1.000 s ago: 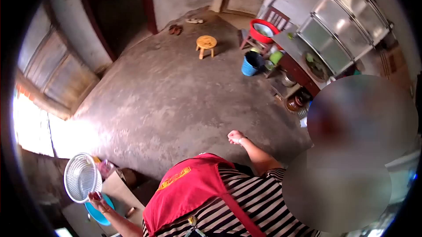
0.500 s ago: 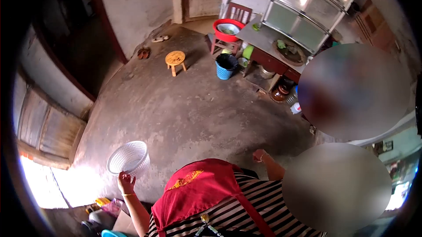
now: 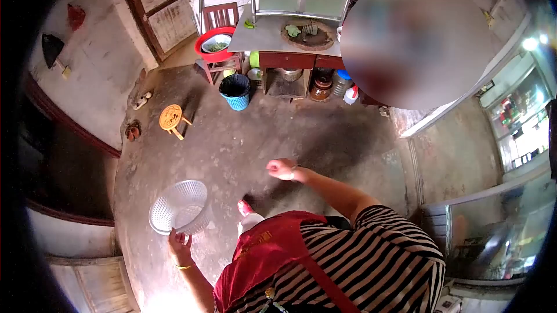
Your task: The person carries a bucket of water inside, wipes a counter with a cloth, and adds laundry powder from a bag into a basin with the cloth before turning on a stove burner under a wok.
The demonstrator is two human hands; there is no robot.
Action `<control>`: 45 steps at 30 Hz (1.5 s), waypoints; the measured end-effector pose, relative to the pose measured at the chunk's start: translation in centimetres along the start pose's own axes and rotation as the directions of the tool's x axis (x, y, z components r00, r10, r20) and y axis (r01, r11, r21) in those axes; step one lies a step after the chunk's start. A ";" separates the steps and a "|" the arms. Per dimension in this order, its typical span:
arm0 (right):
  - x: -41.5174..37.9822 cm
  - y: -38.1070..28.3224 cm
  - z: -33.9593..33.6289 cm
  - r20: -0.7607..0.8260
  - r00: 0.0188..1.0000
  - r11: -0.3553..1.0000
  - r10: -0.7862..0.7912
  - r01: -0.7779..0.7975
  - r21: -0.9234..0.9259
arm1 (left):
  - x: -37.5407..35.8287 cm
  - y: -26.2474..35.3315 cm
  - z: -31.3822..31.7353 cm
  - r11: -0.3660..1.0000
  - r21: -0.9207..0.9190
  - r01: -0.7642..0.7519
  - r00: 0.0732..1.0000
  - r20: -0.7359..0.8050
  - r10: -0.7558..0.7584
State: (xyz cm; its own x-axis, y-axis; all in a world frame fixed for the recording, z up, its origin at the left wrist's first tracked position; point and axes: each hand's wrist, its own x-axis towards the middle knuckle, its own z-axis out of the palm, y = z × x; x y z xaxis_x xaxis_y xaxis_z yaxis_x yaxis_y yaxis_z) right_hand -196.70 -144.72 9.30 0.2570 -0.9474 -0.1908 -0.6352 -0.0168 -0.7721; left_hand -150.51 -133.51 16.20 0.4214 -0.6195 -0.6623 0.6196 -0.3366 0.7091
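Note:
A pale perforated plastic basket (image 3: 194, 195) hangs low at my left side, tilted so its inside faces up, and nothing shows in it. My left hand (image 3: 180, 243) is closed on its near rim, with a yellow bangle at the wrist. In front of my body swings my right hand (image 3: 281, 169), fingers curled in and nothing visible in them. A light band circles that wrist. My red apron (image 3: 270, 237) covers a striped shirt.
Ahead stand a small wooden stool (image 3: 172, 118), a blue bin (image 3: 235, 99) with a black liner, and a red basin (image 3: 207, 53) on a chair. A grey-topped table (image 3: 261, 37) bears a round woven tray (image 3: 295, 43). Jars sit below. A glass-paned partition (image 3: 493, 226) stands at right.
My view has turned right and I have stepped forward. My right arm has swung forward across my front. The basket stays in my left hand.

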 end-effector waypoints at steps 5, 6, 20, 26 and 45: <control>8.1 -12.8 0.0 0.050 0.915 0.899 -0.401 0.403 -0.171 | 6.5 2.5 7.1 0.999 0.002 0.039 0.980 0.193 -0.039; 10.0 -14.2 0.5 0.083 0.888 0.868 -0.452 0.459 -0.191 | 6.6 3.5 9.2 0.999 0.033 0.043 0.967 0.249 -0.049; 26.3 -10.9 -7.3 -0.176 0.806 0.814 -0.565 0.509 -0.281 | 13.5 12.7 35.7 0.960 0.281 -0.014 0.878 0.462 -0.122; 32.7 -8.4 -16.9 -0.181 0.782 0.797 -0.596 0.548 -0.253 | 13.3 14.7 47.6 0.961 0.239 -0.141 0.828 0.560 -0.017; 56.4 -19.0 -54.1 -0.648 0.757 0.797 -0.088 0.443 0.409 | 22.9 12.1 56.5 0.998 0.051 -0.045 0.835 0.550 0.009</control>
State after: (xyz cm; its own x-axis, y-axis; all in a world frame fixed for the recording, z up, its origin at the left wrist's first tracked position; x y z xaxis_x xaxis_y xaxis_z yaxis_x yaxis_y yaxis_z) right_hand -209.55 -215.07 45.94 -0.2210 -0.9225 0.3165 -0.0944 -0.3027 -0.9484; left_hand -170.75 -191.81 23.23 -0.0069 -0.9107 -0.4130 0.5652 -0.3443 0.7497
